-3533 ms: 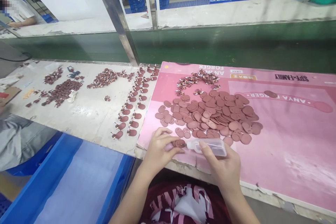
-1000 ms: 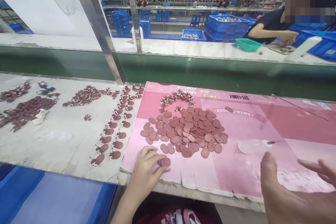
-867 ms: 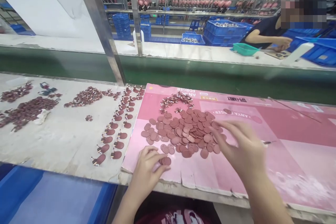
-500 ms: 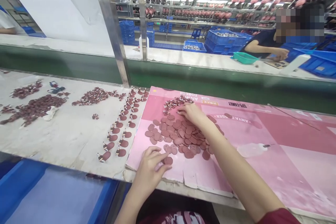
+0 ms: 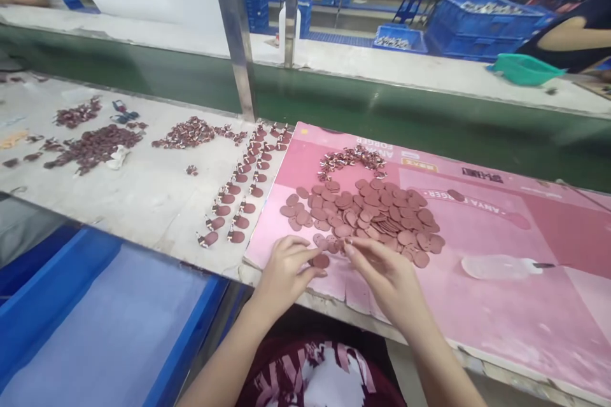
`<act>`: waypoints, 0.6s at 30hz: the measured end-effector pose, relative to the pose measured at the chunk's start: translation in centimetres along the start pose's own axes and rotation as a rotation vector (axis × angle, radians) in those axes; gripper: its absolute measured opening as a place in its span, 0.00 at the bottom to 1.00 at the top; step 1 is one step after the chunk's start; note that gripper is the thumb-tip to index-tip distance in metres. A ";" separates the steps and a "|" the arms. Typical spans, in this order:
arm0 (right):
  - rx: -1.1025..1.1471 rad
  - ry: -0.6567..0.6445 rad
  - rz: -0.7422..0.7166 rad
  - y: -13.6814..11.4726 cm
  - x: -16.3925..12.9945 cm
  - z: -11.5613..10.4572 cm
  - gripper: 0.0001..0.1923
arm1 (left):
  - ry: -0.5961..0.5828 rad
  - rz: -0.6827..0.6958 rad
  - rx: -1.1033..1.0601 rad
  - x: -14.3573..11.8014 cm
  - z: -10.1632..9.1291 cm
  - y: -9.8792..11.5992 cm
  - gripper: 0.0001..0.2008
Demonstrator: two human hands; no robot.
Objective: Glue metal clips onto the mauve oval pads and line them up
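My left hand (image 5: pixel 289 272) is by the front edge of the pink board (image 5: pixel 429 305), its thumb and fingers closed around a brown oval disc (image 5: pixel 321 261). Just right of it, my right hand (image 5: pixel 389 270) pinches a tiny part, mostly covered by the fingertips. Beyond both hands spreads a heap of flat brown oval discs (image 5: pixel 377 210). Behind the heap lies an arc of small dark-red and white parts (image 5: pixel 358 156). To the left, rows of discs with small parts attached (image 5: pixel 241 203) rest on the white table.
A clear squeeze bottle (image 5: pixel 499 266) with a thin tip lies on the right. Piles of small parts (image 5: pixel 102 146) cover the left table. A metal post (image 5: pixel 236 38) rises behind. Below left is a blue crate (image 5: pixel 186 337). Across the green channel sits another person beside a green basket (image 5: pixel 527 70).
My right hand has come back from the small parts to beside my left hand, with a tiny part in its fingertips. My left hand still holds the disc. The view has tilted down.
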State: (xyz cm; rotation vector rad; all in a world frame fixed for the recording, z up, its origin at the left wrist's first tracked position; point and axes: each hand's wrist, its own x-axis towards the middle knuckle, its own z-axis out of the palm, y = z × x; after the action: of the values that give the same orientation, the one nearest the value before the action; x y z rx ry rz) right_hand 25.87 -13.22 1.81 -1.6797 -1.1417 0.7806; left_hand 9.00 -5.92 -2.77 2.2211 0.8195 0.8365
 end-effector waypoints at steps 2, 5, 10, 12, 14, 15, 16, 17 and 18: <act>0.079 0.006 0.057 0.3 -1.2 1.2 0.15 | 0.004 0.033 -0.001 0.0 0.0 0.0 0.12; 0.109 0.013 0.092 0.6 -1.5 2.5 0.14 | 0.013 0.049 0.006 -0.1 0.1 0.0 0.09; 0.071 0.019 0.085 0.8 -1.2 2.9 0.13 | 0.010 0.026 0.004 -0.1 0.0 0.3 0.07; 0.060 0.024 0.074 0.7 -1.3 2.9 0.13 | 0.001 0.016 0.002 -0.1 -0.1 0.5 0.06; 0.052 0.027 0.062 0.7 -1.3 2.9 0.13 | -0.009 0.007 0.000 0.0 -0.2 0.5 0.07; 0.049 0.030 0.059 0.6 -1.4 2.9 0.13 | -0.010 0.006 0.000 0.0 -0.2 0.5 0.07; 0.047 0.030 0.060 0.6 -1.4 2.9 0.13 | -0.010 0.006 -0.002 0.0 -0.2 0.5 0.08; 0.044 0.030 0.061 0.5 -1.4 3.0 0.14 | -0.007 0.007 -0.003 0.0 -0.2 0.5 0.08; 0.041 0.028 0.063 0.5 -1.5 3.0 0.14 | -0.005 0.006 -0.003 0.1 -0.2 0.5 0.08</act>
State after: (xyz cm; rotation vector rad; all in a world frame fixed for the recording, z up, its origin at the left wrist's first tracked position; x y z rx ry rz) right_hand 22.92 -13.66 0.25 -1.6941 -1.0509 0.8119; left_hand 9.09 -6.15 -2.29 2.2231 0.8091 0.8342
